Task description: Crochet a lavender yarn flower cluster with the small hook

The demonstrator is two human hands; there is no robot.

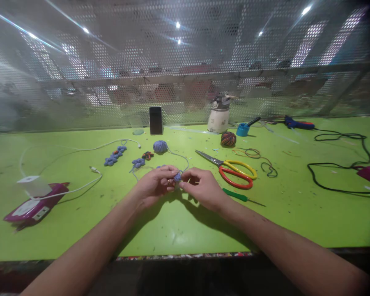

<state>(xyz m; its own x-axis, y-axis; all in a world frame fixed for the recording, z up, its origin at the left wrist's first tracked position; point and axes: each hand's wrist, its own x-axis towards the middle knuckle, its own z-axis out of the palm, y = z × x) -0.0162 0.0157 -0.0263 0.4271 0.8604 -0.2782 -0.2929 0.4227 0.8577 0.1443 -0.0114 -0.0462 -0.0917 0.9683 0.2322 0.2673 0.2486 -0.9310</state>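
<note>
Between my two hands is a small piece of blue crochet work [177, 177], joined by a strand to a blue yarn ball [160, 146] behind it. My left hand [160, 181] pinches the piece from the left. The fingers of my right hand [200, 184] are closed at its right side; any hook there is too small to make out. Left of my hands lie a blue crocheted flower [138, 163], a small orange and black flower [148, 155] and a strip of joined blue flowers [115, 155]. Scissors [228, 166] with red and yellow handles lie to the right.
A green-handled hook tool [235, 195] lies near my right wrist. Farther back are a dark multicoloured yarn ball [228, 139], a phone [155, 121], a jug [218, 117] and a glue gun [298, 123]. At left sits a purple power strip [38, 205] with white cables.
</note>
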